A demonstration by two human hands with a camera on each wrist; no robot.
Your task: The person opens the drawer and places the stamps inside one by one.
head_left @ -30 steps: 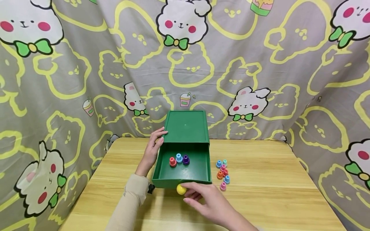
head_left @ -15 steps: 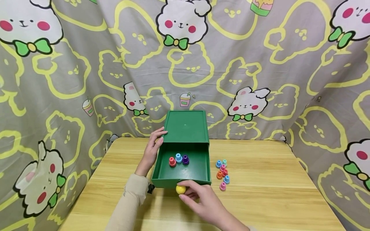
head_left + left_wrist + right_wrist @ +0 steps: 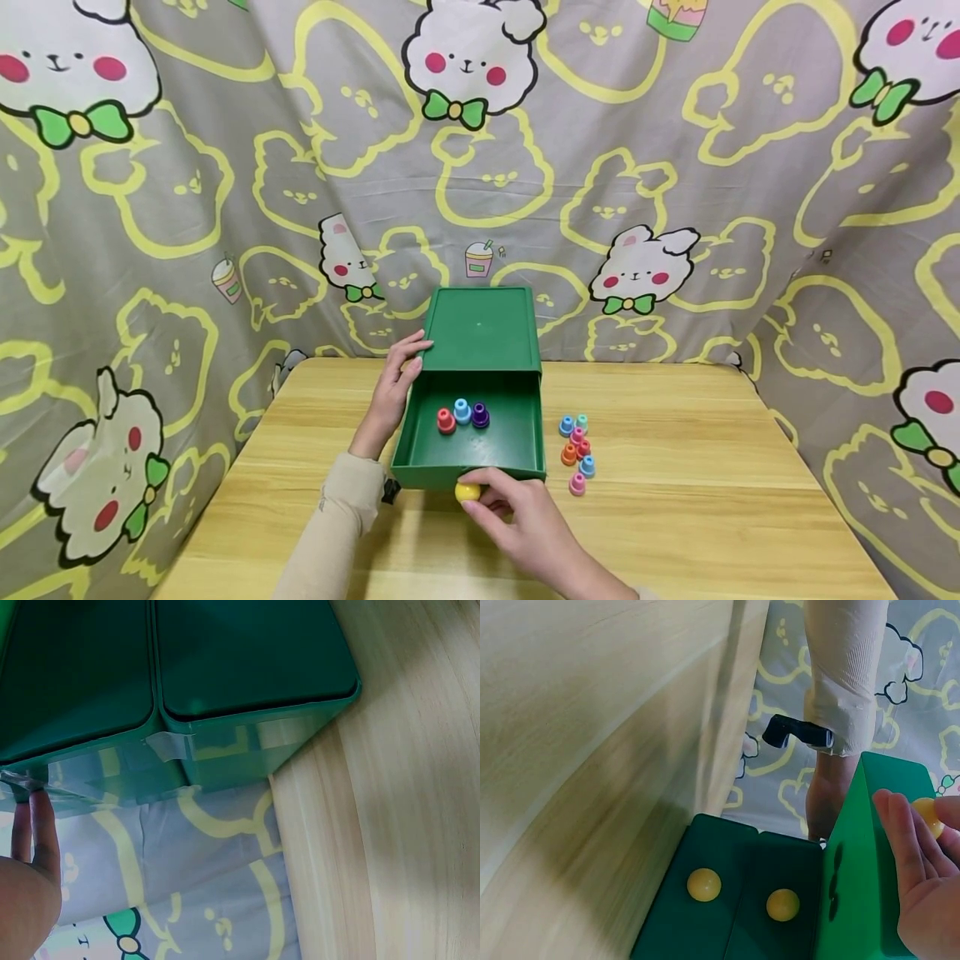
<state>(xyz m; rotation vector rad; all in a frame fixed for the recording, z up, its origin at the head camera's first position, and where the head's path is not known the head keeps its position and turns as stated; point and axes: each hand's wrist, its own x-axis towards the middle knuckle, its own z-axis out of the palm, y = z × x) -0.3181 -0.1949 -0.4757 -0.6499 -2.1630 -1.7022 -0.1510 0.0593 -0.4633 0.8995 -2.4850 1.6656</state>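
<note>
A green cabinet [image 3: 480,329] stands at the table's far side with its top drawer [image 3: 427,477] pulled out. My right hand [image 3: 531,523] pinches that drawer's yellow knob [image 3: 468,493] between thumb and index finger. My left hand [image 3: 388,396] holds the cabinet's left side, its fingers [image 3: 45,829] against the wall in the left wrist view. Inside the drawer, a red stepped plastic peg [image 3: 446,422], a light blue one [image 3: 462,412] and a dark purple one [image 3: 480,415] stand upright in a row.
Several similar pegs, among them an orange one [image 3: 569,454] and a pink one [image 3: 577,484], stand on the wooden table [image 3: 712,483] right of the drawer. Two lower drawers with yellow knobs [image 3: 704,885] show below in the right wrist view. A patterned curtain [image 3: 495,225] hangs behind.
My right thumb has come up to the yellow knob, where before it stood apart below it. The left hand, the drawer and the pegs stay as they were.
</note>
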